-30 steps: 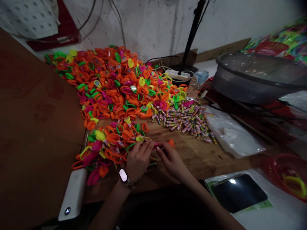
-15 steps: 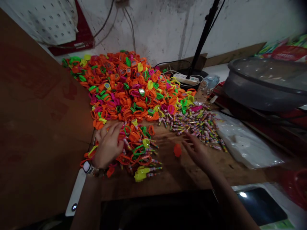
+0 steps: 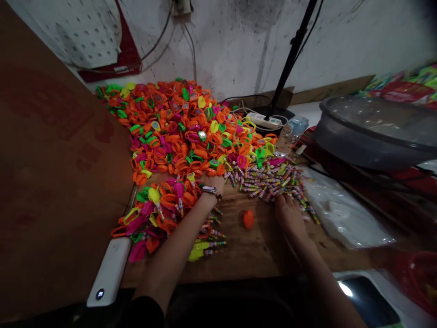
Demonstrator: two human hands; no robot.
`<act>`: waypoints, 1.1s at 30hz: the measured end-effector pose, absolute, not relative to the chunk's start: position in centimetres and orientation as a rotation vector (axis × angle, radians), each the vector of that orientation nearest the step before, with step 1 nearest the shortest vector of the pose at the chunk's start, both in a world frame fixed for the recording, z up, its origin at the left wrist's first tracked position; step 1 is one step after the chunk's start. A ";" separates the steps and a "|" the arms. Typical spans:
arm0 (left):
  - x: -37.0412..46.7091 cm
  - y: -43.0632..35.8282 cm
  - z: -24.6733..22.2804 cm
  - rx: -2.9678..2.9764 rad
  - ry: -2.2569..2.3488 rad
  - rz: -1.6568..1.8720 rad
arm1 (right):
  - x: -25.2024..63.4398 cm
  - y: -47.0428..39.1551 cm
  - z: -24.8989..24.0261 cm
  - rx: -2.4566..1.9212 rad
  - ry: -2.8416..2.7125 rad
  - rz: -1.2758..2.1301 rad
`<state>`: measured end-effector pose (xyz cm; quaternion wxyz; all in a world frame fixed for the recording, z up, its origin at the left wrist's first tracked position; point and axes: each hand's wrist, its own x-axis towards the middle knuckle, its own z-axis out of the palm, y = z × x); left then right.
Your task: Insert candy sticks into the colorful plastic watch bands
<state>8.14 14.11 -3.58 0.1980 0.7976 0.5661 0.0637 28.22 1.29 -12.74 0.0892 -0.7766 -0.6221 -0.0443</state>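
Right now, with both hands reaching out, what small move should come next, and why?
Perhaps the right hand should pinch up one tube from the pile of small printed tubes: it sits right at that pile's near edge, while the left hand is at the toy watch heap.

1. Left arm [image 3: 177,246] reaches well forward, slanting right.
2. Left hand [image 3: 218,183] is small and dim, its grip unclear.
3. Right arm [image 3: 319,269] slants forward and left.
4. Right hand [image 3: 289,212] bends its fingers [image 3: 282,200] downward, apart from the left.
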 end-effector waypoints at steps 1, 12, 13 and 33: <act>7.8 13.8 -3.5 2.199 1.527 0.239 | 28.3 1.2 -12.7 -2.300 -1.837 -0.126; 2.7 5.3 -0.1 0.723 0.748 0.770 | 25.5 -1.1 -11.7 -2.273 -1.830 0.283; 2.3 4.8 -0.1 0.665 0.733 0.768 | 25.4 -1.2 -11.6 -2.267 -1.856 0.262; 0.1 1.6 -1.5 0.775 0.803 0.936 | 26.9 -1.4 -10.1 -1.686 -1.604 0.376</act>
